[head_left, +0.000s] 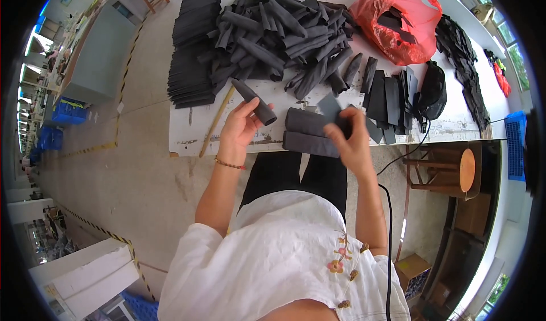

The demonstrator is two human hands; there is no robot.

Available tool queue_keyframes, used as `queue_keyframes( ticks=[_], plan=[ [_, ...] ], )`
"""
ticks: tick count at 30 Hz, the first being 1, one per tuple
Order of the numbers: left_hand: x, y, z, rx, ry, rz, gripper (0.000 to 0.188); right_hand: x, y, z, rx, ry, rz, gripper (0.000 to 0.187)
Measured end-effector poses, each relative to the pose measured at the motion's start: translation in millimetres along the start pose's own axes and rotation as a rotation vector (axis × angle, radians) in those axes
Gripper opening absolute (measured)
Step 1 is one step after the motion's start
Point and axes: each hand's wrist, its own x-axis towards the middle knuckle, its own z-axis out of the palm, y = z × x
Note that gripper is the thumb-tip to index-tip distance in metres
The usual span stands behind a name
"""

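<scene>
In my left hand (238,125), a dark grey fabric tube (256,102) is pinched between thumb and fingers, tilted above the table's front edge. My right hand (356,142) is closed around a flat grey piece (329,106), which looks like a thin card or panel; the dark part under its fingers is partly hidden. Just left of that hand, two dark fabric sleeves (310,144) lie side by side at the table edge. A large heap of similar fabric tubes (278,28) sits farther back. Left of the heap stands a long stack of flat dark pieces (193,48).
A wooden stick (216,125) lies left of my left hand. Toward the right are a red plastic bag (367,17), dark flat panels (384,99), a black corded item (432,93) and a row of dark strips (462,68). A wooden stool (467,172) stands below the table.
</scene>
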Motion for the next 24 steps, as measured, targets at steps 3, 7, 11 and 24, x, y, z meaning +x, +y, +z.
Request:
queue_keyframes(
  ticks=[3,7,11,24],
  plan=[
    [-0.5,-0.2,8.1,-0.046,-0.042,-0.001,0.023,-13.6,-0.8,23.3,-0.077,-0.115,-0.193,0.037],
    [-2.8,-1.0,16.7,-0.066,-0.031,0.020,0.021,-13.7,-14.2,34.5,-0.212,-0.050,-0.400,0.044],
    [-3.3,-2.9,20.1,-0.020,-0.063,0.055,0.025,-8.6,-20.4,36.4,-0.205,-0.042,-0.419,0.046],
    [-16.3,-5.2,34.6,0.001,-0.192,0.009,0.016,4.1,-27.9,43.7,-0.488,0.214,-0.568,0.029]
  ],
)
